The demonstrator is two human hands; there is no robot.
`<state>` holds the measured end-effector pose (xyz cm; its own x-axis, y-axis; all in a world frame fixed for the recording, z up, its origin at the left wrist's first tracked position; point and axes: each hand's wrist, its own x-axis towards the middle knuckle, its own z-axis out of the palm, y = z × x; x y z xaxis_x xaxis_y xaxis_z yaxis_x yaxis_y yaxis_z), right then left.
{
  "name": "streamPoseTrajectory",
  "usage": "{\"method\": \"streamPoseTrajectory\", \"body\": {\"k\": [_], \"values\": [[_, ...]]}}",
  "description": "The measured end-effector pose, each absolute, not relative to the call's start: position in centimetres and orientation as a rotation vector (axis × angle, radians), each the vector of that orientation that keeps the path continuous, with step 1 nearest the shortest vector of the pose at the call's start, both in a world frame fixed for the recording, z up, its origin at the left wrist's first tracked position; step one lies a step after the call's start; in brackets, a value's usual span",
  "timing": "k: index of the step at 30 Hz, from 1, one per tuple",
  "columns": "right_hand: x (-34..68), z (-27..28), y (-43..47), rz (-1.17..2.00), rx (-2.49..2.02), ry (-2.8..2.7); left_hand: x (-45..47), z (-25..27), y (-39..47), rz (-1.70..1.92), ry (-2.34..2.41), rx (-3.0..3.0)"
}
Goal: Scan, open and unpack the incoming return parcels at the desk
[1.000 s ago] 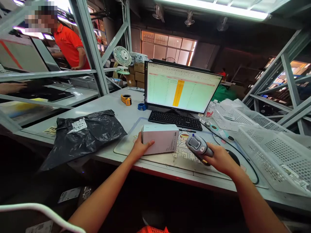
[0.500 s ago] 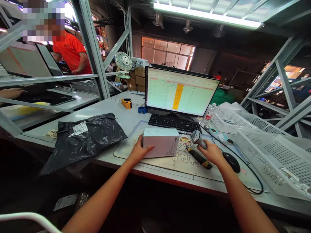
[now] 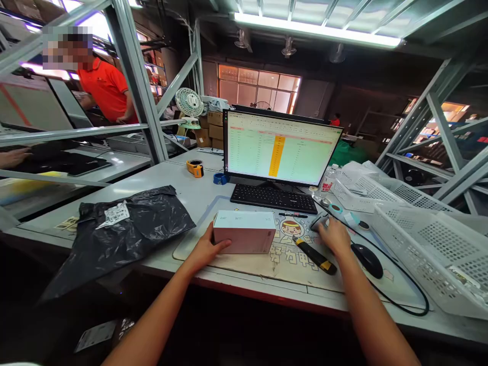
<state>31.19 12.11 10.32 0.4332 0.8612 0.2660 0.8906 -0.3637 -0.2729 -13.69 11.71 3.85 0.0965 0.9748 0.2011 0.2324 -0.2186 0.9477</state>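
Observation:
A white carton (image 3: 244,239) stands on the cartoon-printed desk mat (image 3: 236,264), its top face toward me. My left hand (image 3: 206,248) grips its left end, thumb on the front face. Farther right, my right hand (image 3: 335,236) is closed over a grey handheld barcode scanner (image 3: 318,220), which is low at the mat; the fingers hide much of it. Between the carton and my right forearm lies a black and yellow utility knife (image 3: 314,255). A black mouse (image 3: 366,260) is just right of my right wrist.
A black plastic mailing bag (image 3: 133,231) with a white label lies at the left. Behind the mat stand a keyboard (image 3: 272,198) and a monitor (image 3: 282,147). White perforated baskets (image 3: 430,259) line the right side. A cable (image 3: 404,309) loops near them. A co-worker (image 3: 107,91) stands beyond the frame.
My right hand has lowered the scanner, which was raised and aimed toward the carton, down to the mat. The carton now shows more of its top; my left hand still grips it.

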Motion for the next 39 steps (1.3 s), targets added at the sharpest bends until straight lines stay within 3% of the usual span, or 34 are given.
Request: {"method": "streamPoseTrajectory", "body": {"k": [4,9,22,26,30,32,36,39], "values": [[26.9,11.6,16.0,-0.114,-2.114,-1.705,-13.6,4.3,11.4,1.172,1.3,1.594],[22.5,9.2,20.7,-0.004,-2.109,-1.786,-13.5,4.8,11.3,1.183,1.326,1.553],[22.4,7.2,22.3,0.148,-2.208,-1.704,-14.0,3.6,11.6,1.21,1.256,1.554],[21.6,9.5,20.8,0.066,-1.78,-1.602,-14.0,3.7,11.5,1.22,1.194,1.574],[19.0,12.2,16.5,0.413,-1.15,-1.904,-13.9,3.7,11.7,1.232,1.146,1.574],[17.2,12.9,13.9,0.513,-1.052,-2.107,-14.0,3.8,11.9,1.237,1.147,1.584],[14.7,14.1,10.5,0.394,-1.338,-2.248,-14.1,4.0,11.3,1.352,1.185,1.665],[14.5,15.2,9.5,0.241,-1.518,-2.302,-12.9,5.0,8.9,1.729,1.313,1.908]]}}
